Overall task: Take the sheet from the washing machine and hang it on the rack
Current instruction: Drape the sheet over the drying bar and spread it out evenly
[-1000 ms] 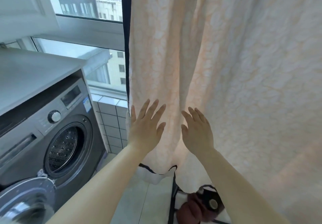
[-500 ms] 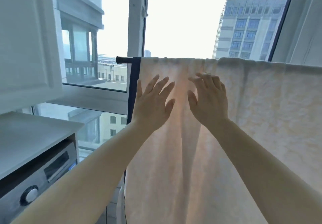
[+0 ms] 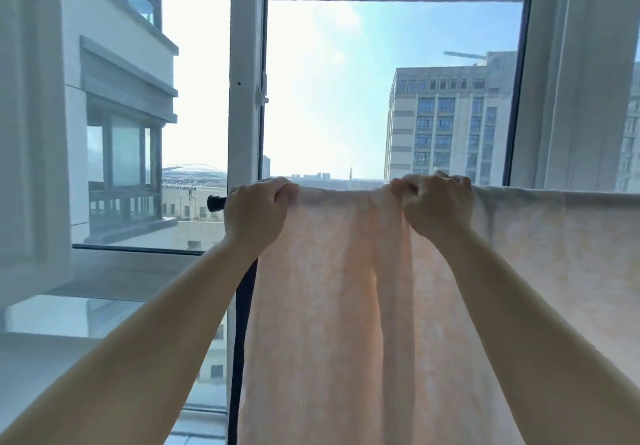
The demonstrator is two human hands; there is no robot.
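Hands (image 3: 256, 210) (image 3: 438, 204) gripping draped sheet (image 3: 346, 306)

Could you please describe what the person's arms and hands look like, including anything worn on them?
Both forearms are bare as far as the frame shows, with no sleeves in view. The left hand and right hand wear no gloves, and no rings, watch or bracelets are visible.

Bright daylight through window (image 3: 391, 98), backlit sheet (image 3: 332, 306) glowing, soft blur, curved edges
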